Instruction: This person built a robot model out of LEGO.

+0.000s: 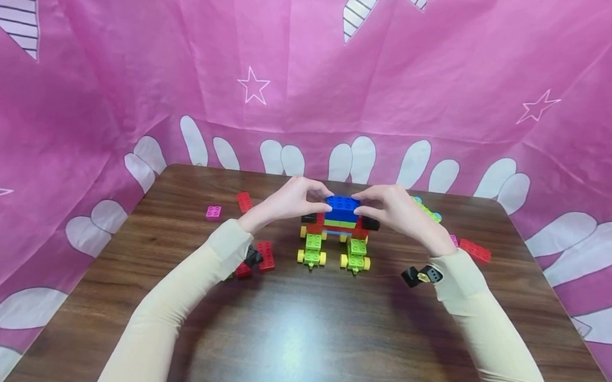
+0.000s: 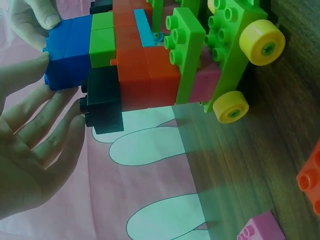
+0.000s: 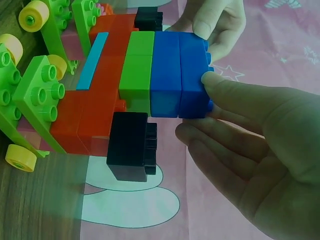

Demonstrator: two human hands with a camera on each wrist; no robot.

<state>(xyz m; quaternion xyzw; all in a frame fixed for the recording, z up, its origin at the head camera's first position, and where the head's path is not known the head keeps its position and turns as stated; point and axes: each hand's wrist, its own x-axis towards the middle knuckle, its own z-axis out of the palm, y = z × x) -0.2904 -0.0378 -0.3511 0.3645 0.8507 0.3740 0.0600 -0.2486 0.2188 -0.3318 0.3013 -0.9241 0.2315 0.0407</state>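
Observation:
A toy build of stacked bricks stands upright on the table, topped by two layers of blue bricks [image 1: 343, 207]. My left hand [image 1: 298, 200] pinches the left end of the top blue brick between thumb and fingers. At the opposite end, my right hand [image 1: 395, 213] pinches the same brick. Below the blue come green bricks [image 3: 137, 72], then red bricks [image 2: 134, 75] with a light-blue strip [image 3: 93, 61]. A black brick [image 2: 104, 100] juts out on the left side, another black brick [image 3: 127, 145] on the right. Green wheeled bases [image 1: 313, 251] with yellow wheels [image 2: 262, 42] carry everything.
Left on the wooden table [image 1: 287, 330] lie a pink brick [image 1: 213, 212] and red bricks [image 1: 266, 256], partly behind the sleeve. To the right are a red brick [image 1: 475, 250] and a green piece with blue wheels [image 1: 427, 209]. Pink cloth [image 1: 314, 57] hangs behind.

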